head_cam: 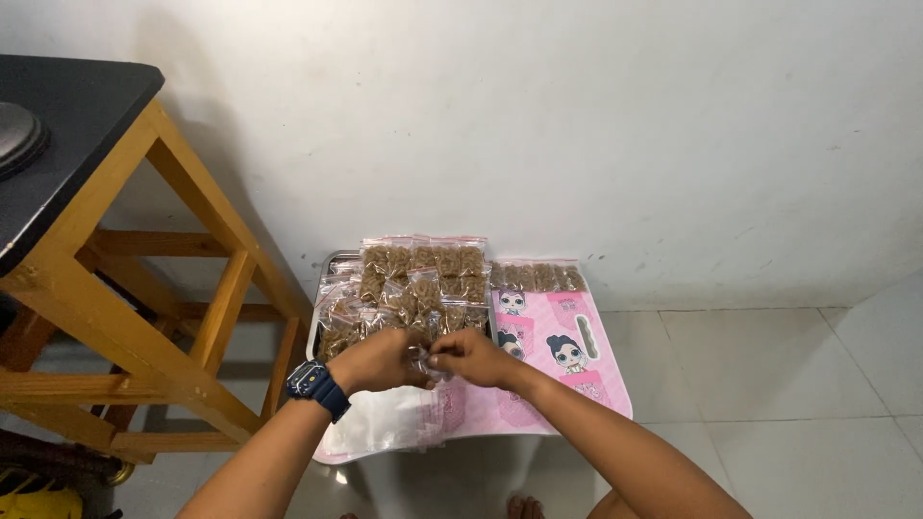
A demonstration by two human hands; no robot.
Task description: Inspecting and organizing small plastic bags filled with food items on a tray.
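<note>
The small clear bag pinched between the left hand and the right hand was mostly covered by the fingers; its contents could not be made out. The metal tray showed only its left rim, the rest lying under stacked packets of brown matter too small to identify. The pink mat was partly covered by both forearms. The wooden stool was cut off at the left edge. A dark round object on its top was cropped. Toes were cut off at the bottom edge.
</note>
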